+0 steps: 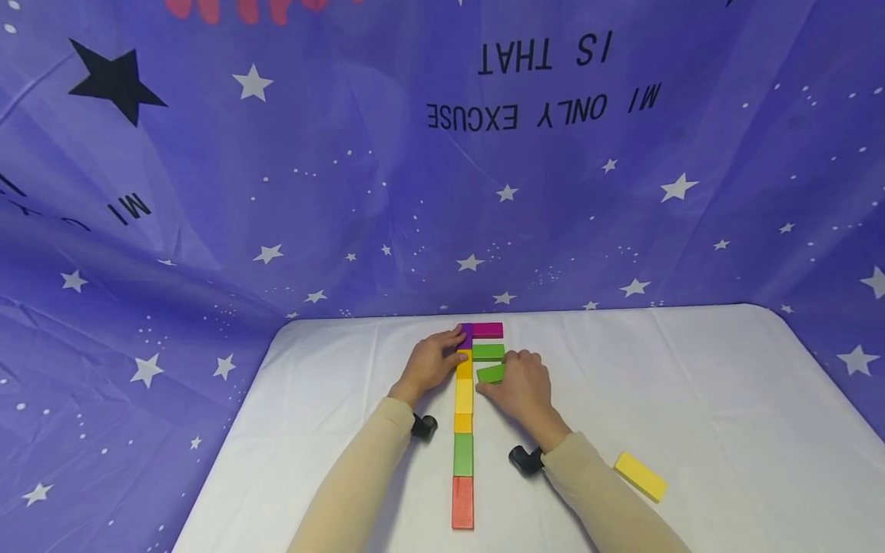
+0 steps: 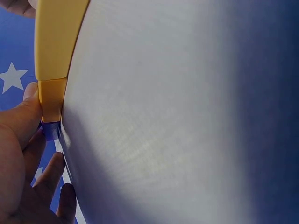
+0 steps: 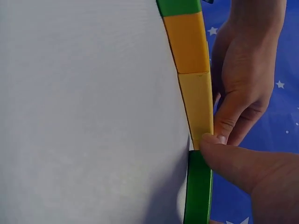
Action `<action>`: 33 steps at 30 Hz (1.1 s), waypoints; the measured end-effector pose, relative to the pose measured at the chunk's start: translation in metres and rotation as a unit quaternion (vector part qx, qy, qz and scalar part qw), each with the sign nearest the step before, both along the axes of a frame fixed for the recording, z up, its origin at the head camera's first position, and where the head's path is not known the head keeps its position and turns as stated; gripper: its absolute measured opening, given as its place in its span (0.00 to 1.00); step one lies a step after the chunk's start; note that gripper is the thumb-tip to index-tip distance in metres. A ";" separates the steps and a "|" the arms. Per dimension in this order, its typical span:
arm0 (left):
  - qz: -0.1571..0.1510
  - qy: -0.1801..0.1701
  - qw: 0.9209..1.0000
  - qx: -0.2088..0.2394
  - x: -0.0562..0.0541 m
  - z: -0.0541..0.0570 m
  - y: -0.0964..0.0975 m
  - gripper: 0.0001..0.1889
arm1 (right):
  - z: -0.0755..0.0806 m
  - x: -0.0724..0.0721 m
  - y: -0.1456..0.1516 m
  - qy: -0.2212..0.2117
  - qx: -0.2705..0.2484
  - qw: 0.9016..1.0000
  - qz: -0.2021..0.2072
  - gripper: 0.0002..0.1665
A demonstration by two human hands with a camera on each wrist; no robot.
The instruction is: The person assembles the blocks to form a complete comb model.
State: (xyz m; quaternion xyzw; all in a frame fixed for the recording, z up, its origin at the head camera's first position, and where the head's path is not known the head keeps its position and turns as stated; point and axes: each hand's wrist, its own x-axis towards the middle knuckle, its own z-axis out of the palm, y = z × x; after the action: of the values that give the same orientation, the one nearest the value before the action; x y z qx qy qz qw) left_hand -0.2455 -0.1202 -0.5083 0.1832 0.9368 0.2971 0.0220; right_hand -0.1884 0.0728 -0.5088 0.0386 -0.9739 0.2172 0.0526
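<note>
A column of wooden blocks runs down the white table: a purple block (image 1: 466, 342) at the far end, then orange (image 1: 465, 371), yellow (image 1: 463, 397), orange, green (image 1: 463, 455) and red (image 1: 463, 503) ones. My left hand (image 1: 427, 362) rests along its far left side, thumb at the orange block and fingertips at the purple one. With thumb and fingers, my right hand (image 1: 527, 388) pinches a green block (image 3: 198, 191), slightly tilted, right of the column. Beyond it, another green block (image 1: 488, 352) and a magenta block (image 1: 488, 330) stick out rightward from the column.
A loose yellow block (image 1: 640, 476) lies by the right forearm. Black wrist-worn devices (image 1: 527, 461) sit under both wrists. Behind the white-covered table (image 1: 691, 384) hangs a purple cloth (image 1: 387, 192) with stars.
</note>
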 end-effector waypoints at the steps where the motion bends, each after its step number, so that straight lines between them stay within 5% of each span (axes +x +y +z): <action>1: 0.000 0.000 1.000 -0.002 0.000 0.000 0.000 0.25 | 0.000 0.000 0.001 -0.001 -0.002 1.000 0.000 0.44; 12: 0.006 0.000 1.000 -0.017 -0.002 -0.002 0.000 0.25 | 0.009 0.002 0.013 -0.045 -0.069 0.997 -0.005 0.29; 33: 0.004 0.006 1.000 -0.010 -0.002 -0.002 0.000 0.25 | 0.007 0.001 0.010 -0.043 -0.086 0.995 -0.013 0.26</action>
State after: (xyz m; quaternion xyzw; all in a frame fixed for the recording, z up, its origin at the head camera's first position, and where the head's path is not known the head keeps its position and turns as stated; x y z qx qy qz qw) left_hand -0.2474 -0.1206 -0.5106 0.1814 0.9406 0.2865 0.0170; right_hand -0.1876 0.0826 -0.5018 0.0118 -0.9535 0.3006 0.0163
